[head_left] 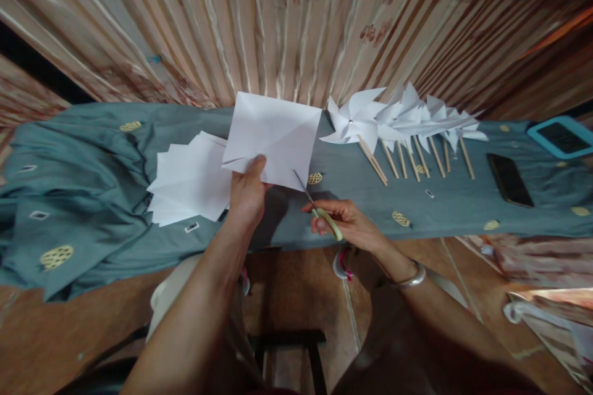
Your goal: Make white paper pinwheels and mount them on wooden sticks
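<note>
A square sheet of white paper [278, 129] is pinched by its near edge in my left hand [249, 194], thumb on top. Faint creases cross the sheet, and a slit shows near its left near corner. My right hand [345, 220] is closed round the pale green handles of a pair of scissors [328, 222]. Their blades reach over the paper's right near corner, pointing in toward the middle. Left of the paper lies a stack of white paper sheets [189, 179], fanned out unevenly on the cloth.
Several white paper pinwheels [356, 117] on wooden sticks lie in a row at the right. Beyond them are a dark phone [509, 179] and a blue-framed tablet [563, 137]. A grey-green cloth [92, 197] covers the narrow table; a patterned curtain [278, 24] hangs behind it.
</note>
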